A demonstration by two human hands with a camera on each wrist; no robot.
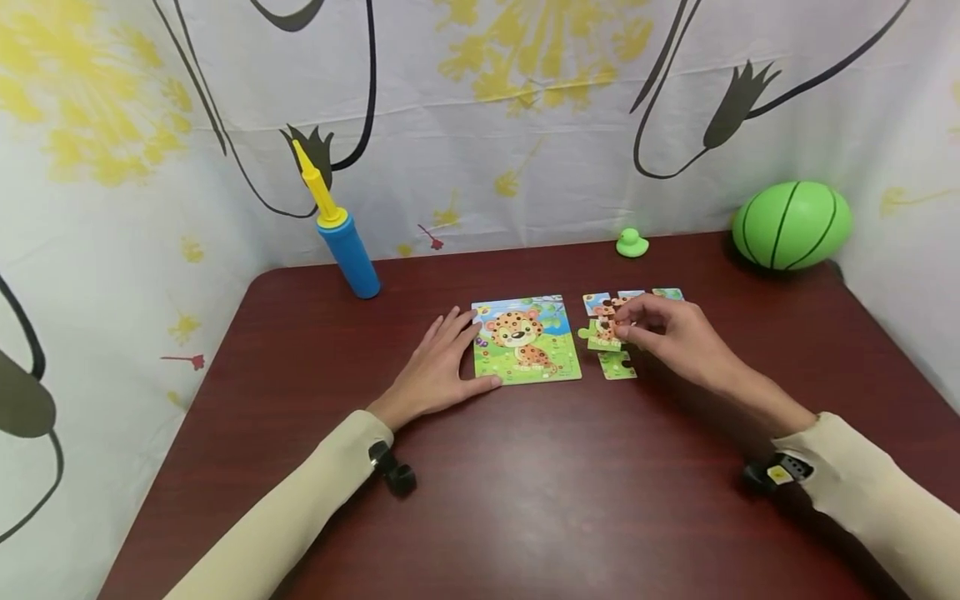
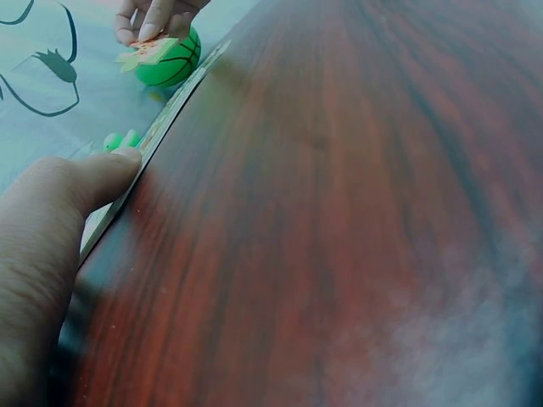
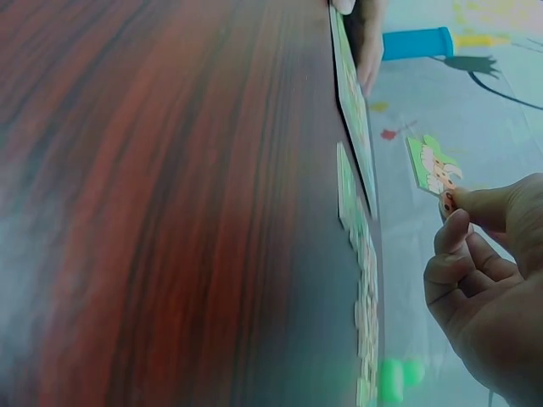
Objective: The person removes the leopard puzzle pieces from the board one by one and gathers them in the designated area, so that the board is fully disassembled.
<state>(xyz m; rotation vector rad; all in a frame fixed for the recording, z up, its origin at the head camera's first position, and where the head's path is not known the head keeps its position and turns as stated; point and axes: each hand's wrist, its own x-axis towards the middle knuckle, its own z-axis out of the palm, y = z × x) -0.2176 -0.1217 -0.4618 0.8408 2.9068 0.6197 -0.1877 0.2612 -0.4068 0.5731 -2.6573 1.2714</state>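
Note:
A square puzzle board (image 1: 525, 340) printed with a spotted leopard cub lies flat on the dark red table. My left hand (image 1: 442, 367) rests at its left side, thumb on the near edge and fingers spread along the left edge. Just right of the board, my right hand (image 1: 671, 337) pinches a puzzle piece (image 1: 602, 335) between thumb and fingertips. In the right wrist view this puzzle piece (image 3: 433, 167) is raised above the table, green with part of the cub on it. Beneath and around it lie several loose pieces, one of them a green corner piece (image 1: 617, 365).
A blue and yellow hand pump (image 1: 352, 254) stands at the back left. At the back edge sits a small green toy duck (image 1: 632, 243), and a green ball (image 1: 792, 226) rests in the back right corner. Patterned white cloth (image 1: 480, 167) hangs behind the table.

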